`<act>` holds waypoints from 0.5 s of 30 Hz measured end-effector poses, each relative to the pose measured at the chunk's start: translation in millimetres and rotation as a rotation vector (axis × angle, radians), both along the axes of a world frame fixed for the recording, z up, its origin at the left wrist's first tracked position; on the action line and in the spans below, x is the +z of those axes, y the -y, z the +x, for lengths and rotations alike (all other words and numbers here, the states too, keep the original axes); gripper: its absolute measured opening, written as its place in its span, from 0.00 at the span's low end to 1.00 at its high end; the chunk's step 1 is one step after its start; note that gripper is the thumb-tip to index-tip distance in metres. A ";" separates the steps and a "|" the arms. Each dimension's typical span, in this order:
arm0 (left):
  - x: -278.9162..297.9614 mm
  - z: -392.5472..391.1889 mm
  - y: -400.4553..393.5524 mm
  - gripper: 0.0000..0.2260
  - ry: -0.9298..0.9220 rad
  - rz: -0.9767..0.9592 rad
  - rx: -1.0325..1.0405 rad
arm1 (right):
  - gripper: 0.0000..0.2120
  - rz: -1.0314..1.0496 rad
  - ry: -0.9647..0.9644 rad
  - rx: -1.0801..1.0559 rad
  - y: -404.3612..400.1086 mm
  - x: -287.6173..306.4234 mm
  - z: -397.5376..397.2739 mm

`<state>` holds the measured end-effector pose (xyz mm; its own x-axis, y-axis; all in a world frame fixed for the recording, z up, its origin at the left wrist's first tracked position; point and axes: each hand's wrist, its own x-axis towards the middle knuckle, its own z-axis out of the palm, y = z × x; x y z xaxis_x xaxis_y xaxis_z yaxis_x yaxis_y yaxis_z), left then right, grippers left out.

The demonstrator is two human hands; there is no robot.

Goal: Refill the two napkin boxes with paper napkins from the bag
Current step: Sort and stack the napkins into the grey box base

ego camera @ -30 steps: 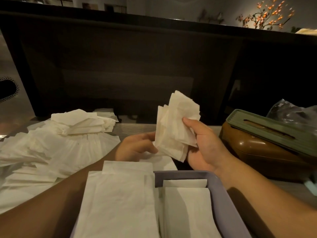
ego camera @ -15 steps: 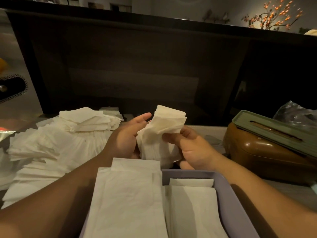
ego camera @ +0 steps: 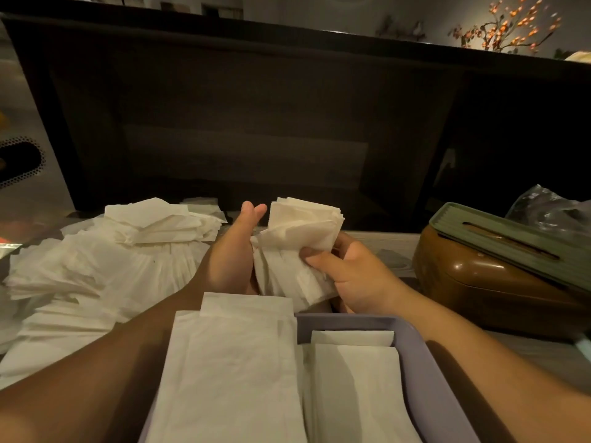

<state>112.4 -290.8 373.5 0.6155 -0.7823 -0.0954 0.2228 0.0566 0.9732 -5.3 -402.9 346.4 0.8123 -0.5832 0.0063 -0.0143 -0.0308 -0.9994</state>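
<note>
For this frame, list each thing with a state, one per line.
Purple box: open, napkins inside.
Brown box: green lid on, tilted.
Napkin bundle: held upright, uneven.
Loose napkins: spread in a heap.
Right hand: grips the bundle.
Left hand: fingers straight, flat against the bundle.

Held napkin stack: thin white paper, matt, softly creased, edges fanned.
Loose napkin pile: same matt white paper, faintly crinkled, slightly translucent where single-layered.
Napkins in lavender box: flat folded paper, fine crepe-like texture.
Lavender box: plastic, smooth, satin to matt.
Brown box: plastic, glossy, with bright specular spots.
Green lid: plastic, matt, ribbed surface, slotted.
Bag: clear plastic film, crumpled, shiny.
Table: pale, wood-grain look, low sheen.
</note>
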 end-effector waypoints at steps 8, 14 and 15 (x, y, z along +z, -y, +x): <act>-1.5 -1.1 -8.1 0.29 -0.215 -0.120 -0.402 | 0.11 0.245 0.258 -0.107 1.8 2.9 -2.1; -9.2 -15.0 -2.0 0.16 0.313 0.146 -0.292 | 0.12 0.185 0.225 -0.114 6.0 4.2 -4.2; -9.4 -14.2 -2.8 0.16 0.406 0.201 -0.227 | 0.11 0.176 0.215 -0.114 6.6 4.8 -4.7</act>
<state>98.3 -288.0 364.1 0.4508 -0.8914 -0.0460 -0.1906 -0.1465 0.9707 -10.1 -409.5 351.2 0.7327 -0.6778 0.0618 0.2044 0.1326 -0.9699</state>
